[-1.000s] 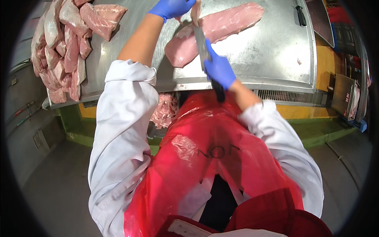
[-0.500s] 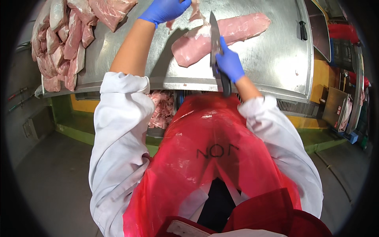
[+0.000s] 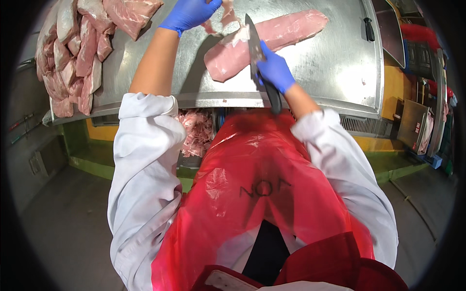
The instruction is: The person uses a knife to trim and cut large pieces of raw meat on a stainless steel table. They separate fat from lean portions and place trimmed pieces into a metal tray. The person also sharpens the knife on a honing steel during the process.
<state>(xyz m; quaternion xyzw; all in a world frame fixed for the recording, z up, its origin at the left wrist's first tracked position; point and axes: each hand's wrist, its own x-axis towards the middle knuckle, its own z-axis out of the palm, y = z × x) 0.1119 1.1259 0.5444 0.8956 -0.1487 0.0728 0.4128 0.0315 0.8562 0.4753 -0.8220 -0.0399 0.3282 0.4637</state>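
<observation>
A long pale-pink pork loin [image 3: 296,30] lies slantwise on the metal table. My right hand [image 3: 276,72], in a blue glove, is closed round the black handle of a long knife [image 3: 254,46]. Its blade points away from me and lies against the loin, beside a whitish flap on the near-left part. From that flap a thin strip of trimming [image 3: 228,13] rises toward my left hand [image 3: 187,14], also blue-gloved. The left fingers are closed on the strip's upper end, partly cut off by the picture's top edge.
Several pieces of meat [image 3: 77,53] are heaped at the table's left. A small black-handled tool [image 3: 369,30] lies near the right edge of the metal table [image 3: 335,77]. Below the front edge, a crate holds meat trimmings [image 3: 196,128]. Dark crates [image 3: 420,58] stand at the right.
The knife blade has moved left along the loin, closer to the whitish flap, with my right hand following. My left hand still holds the strip. The whole view has shifted slightly.
</observation>
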